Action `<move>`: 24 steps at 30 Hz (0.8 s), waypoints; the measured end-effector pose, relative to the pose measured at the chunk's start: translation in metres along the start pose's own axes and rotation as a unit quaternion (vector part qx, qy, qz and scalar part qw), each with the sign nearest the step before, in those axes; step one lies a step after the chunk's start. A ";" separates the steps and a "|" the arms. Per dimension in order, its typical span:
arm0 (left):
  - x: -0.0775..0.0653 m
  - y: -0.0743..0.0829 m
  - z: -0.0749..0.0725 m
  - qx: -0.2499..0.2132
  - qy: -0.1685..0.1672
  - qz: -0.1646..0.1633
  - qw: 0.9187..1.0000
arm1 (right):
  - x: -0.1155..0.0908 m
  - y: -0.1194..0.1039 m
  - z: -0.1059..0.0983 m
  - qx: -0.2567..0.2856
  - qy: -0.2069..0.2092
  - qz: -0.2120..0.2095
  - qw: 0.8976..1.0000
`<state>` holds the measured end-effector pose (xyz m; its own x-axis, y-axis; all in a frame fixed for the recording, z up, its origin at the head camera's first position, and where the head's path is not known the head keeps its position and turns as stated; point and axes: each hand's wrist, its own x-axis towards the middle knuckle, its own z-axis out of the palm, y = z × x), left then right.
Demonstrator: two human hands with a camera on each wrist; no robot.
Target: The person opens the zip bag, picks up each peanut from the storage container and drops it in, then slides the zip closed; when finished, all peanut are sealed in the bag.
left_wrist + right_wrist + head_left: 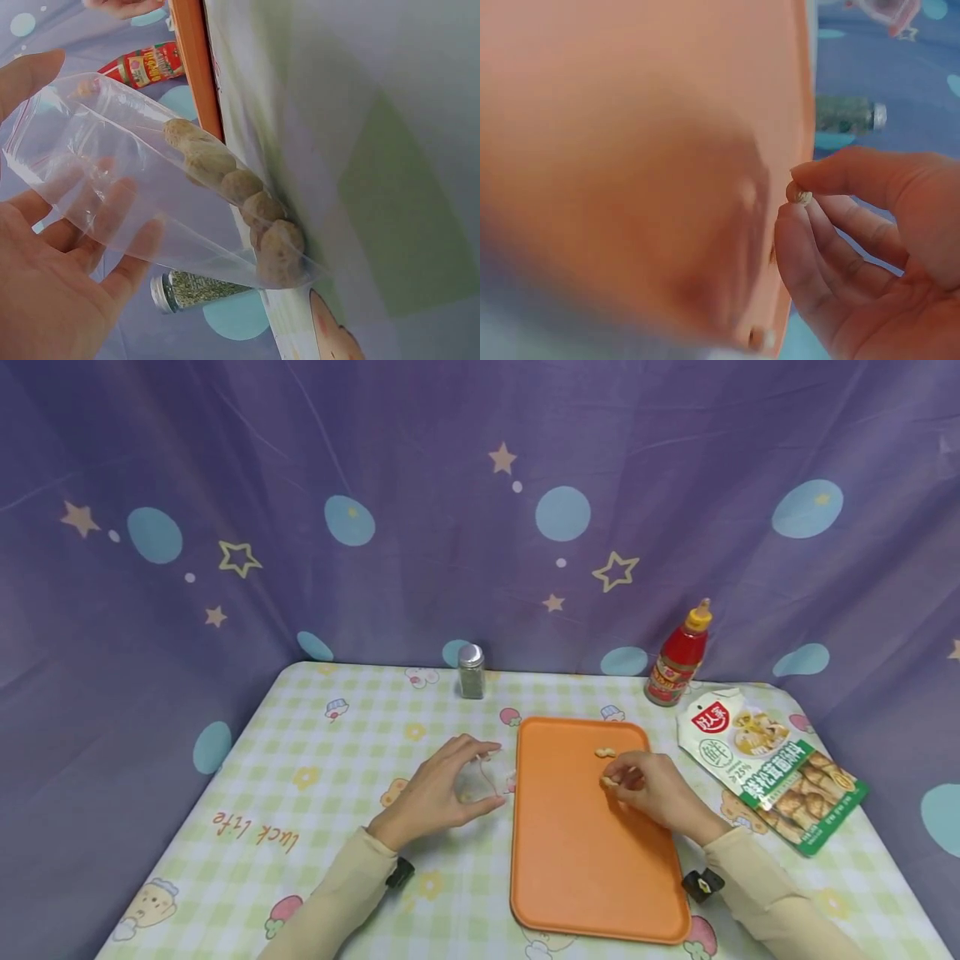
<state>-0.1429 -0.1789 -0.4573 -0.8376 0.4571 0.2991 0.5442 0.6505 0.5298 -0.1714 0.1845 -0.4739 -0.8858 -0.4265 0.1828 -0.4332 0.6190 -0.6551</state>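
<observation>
On the left, a clear zip bag stands upright on the tablecloth, with several unshelled peanuts at its bottom. My left hand curves around the bag near its mouth, thumb on one side and fingers on the other. Over the right half of an orange tray, my right hand pinches a peanut between thumb and fingertips. Another peanut lies on the tray just beyond that hand.
Behind the tray stand a green-filled spice shaker and a red sauce bottle with a yellow cap. A seasoning packet lies flat to the tray's right. A purple curtain hangs behind the checked tablecloth.
</observation>
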 end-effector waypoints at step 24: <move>0.001 -0.003 0.003 -0.016 -0.016 0.006 1.000 | 0.033 -0.085 0.047 0.145 -0.045 -0.031 0.988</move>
<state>-0.1451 -0.1790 -0.4616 -0.8286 0.4844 0.2806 0.5523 0.6255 0.5511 -0.1563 0.0865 -0.4464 -0.8356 -0.5218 0.1715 -0.4080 0.3806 -0.8299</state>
